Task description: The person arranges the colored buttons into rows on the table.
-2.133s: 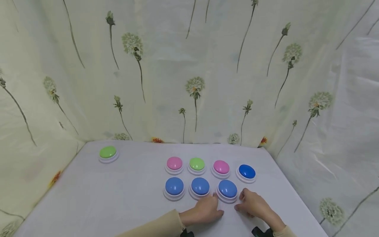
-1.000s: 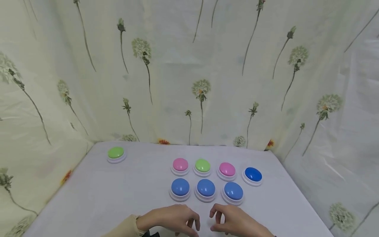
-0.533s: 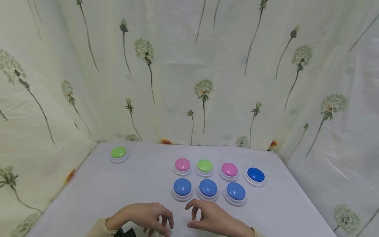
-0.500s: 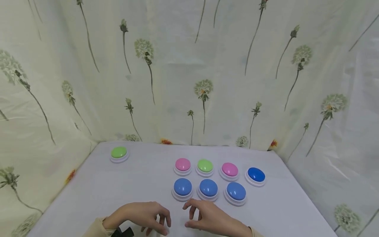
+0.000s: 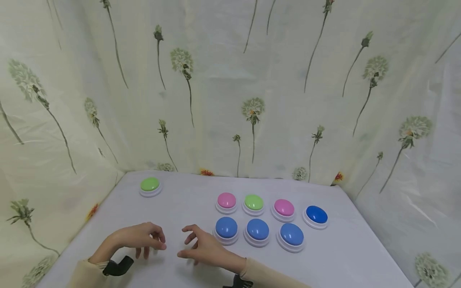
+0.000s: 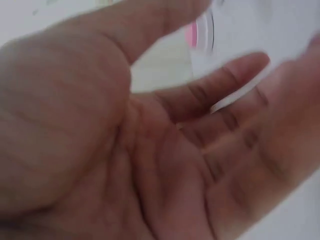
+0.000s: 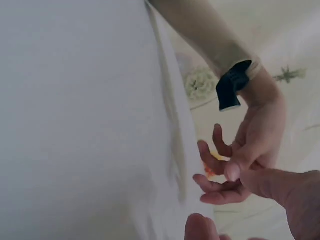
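Note:
My left hand hovers over the front left of the table, fingers loosely bent and holding nothing. Just right of it is my right hand, also empty, thumb and fingers spread apart. The nearest button to the right hand is a blue push button on a white base. Two more in that front row are a middle blue button and a right blue button. In the left wrist view the left palm faces the camera, with nothing in it. The right wrist view shows the left hand beyond the right thumb.
Behind stand a pink button, a green button, a second pink button and a darker blue button. Another green button sits alone at the back left. Flower-printed cloth encloses the white table.
Both hands have left the front right blue button and moved left across the table, drawing apart slightly. The view has shifted a little; the buttons keep their places.

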A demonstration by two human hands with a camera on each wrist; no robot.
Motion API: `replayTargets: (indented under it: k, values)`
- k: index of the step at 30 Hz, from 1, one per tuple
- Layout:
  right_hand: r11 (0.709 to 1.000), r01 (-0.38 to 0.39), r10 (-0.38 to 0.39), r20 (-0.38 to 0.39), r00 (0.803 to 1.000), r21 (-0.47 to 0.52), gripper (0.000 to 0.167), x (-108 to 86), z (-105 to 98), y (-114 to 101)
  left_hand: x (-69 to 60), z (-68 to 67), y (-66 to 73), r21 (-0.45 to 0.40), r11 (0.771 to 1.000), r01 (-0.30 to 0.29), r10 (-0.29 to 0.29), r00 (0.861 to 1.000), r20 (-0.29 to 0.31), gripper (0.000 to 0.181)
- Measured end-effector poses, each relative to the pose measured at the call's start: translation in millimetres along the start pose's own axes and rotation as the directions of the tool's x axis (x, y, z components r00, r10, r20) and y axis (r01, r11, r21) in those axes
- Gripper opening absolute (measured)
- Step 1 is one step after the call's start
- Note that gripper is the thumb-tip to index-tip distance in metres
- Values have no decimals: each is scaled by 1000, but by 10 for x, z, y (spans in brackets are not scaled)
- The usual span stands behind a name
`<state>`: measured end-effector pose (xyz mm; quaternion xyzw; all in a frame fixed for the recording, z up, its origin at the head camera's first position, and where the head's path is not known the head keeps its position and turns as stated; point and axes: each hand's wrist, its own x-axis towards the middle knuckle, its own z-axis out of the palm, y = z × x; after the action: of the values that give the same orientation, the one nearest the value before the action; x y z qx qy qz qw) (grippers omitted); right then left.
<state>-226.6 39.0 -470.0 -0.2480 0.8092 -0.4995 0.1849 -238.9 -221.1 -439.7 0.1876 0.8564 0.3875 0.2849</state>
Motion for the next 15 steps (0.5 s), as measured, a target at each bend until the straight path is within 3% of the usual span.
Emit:
replayTargets:
  k: [3, 5, 8, 11, 15]
  values:
    - [999, -29, 31, -65, 997, 30, 68, 273, 132, -63, -38, -149, -172, -9, 997, 74, -75, 991, -114, 29]
    - [998, -50, 53, -99, 994, 37, 69, 439, 202, -103, -48, -236, -290, -14, 993, 119, -119, 971, -205, 34]
    - [997, -60, 66, -152, 986, 39, 69, 679, 280, -147, -31, -356, -456, -18, 986, 167, -162, 921, -353, 43]
    - [998, -56, 63, -208, 976, 40, 69, 912, 325, -159, 26, -468, -595, -20, 981, 192, -177, 854, -489, 53]
    - [998, -60, 67, -280, 958, 32, 68, 1196, 353, -109, 136, -596, -757, -10, 977, 214, -176, 775, -607, 63]
